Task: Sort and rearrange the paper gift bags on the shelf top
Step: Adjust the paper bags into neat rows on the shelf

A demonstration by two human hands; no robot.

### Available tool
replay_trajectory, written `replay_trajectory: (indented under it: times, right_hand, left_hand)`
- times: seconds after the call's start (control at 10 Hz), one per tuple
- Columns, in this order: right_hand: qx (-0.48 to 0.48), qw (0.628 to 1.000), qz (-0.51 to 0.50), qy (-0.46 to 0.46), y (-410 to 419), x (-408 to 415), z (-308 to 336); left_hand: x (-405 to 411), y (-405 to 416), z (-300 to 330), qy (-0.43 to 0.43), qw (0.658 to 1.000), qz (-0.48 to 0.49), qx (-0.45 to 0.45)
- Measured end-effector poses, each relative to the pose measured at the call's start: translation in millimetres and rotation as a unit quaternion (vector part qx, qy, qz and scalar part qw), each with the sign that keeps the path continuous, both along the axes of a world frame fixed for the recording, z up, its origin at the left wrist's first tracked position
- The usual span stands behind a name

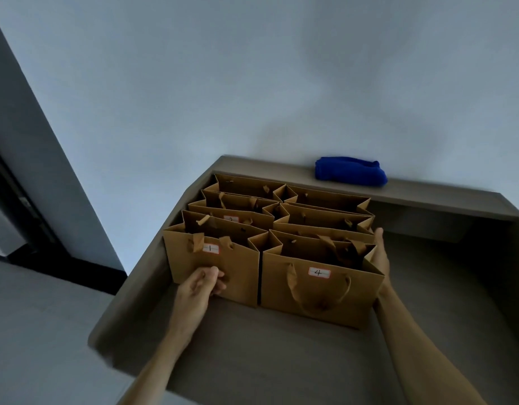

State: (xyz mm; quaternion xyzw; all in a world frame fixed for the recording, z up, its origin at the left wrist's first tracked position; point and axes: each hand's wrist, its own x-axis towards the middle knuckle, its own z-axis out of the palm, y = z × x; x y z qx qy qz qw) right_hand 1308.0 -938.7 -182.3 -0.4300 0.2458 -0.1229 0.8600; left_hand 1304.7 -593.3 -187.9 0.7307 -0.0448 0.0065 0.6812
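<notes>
Several brown paper gift bags stand upright in two rows on the grey shelf top (281, 361). The front left bag (240, 276) carries a label marked 1. The front right bag (310, 296) carries a label marked 4, and its ribbon handle hangs down the front. Behind bag 1 a further bag (232, 220) shows part of a label. My left hand (201, 285) has curled fingers against the lower front of bag 1. My right hand (379, 255) lies flat with straight fingers against the right side of bag 4.
A folded blue cloth (351, 171) lies on the raised ledge at the back of the shelf. A pale wall rises behind. A dark doorway (15, 200) is at the far left, with floor below the shelf's left edge.
</notes>
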Motion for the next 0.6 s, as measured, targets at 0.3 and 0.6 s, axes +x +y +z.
replay_trajectory:
  times: [0.3, 0.6]
  right_hand:
    - [-0.054, 0.998, -0.012, 0.013, -12, -3, -5]
    - [-0.296, 0.948, -0.089, 0.078, 15, -81, -2]
  left_hand:
    - [0, 7, -2, -0.021, 0.997, -0.049, 0.052]
    - [-18, -10, 2, -0.083, 0.975, -0.195, 0.072]
